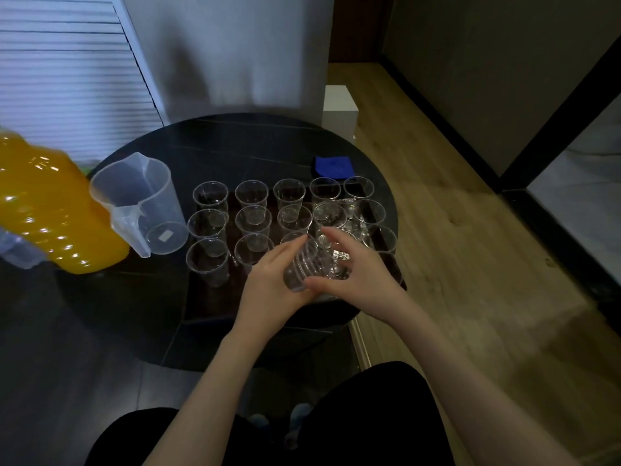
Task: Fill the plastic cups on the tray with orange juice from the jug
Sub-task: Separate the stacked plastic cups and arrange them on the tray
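Note:
Several empty clear plastic cups (251, 218) stand in rows on a dark tray (208, 304) on the round black table. My left hand (268, 284) grips a tilted stack of nested clear cups (304, 265) above the tray's near side. My right hand (349, 267) closes around the stack's open end, fingers on a cup. An empty clear plastic jug (141, 203) stands left of the tray. Further left a large bottle of orange juice (50, 203) stands at the table's edge.
A folded blue cloth (334, 165) lies at the back of the table (235, 142) behind the cups. A white wall and slatted blind rise behind the table. Wooden floor runs along the right. My dark-clothed knees are below the table's near edge.

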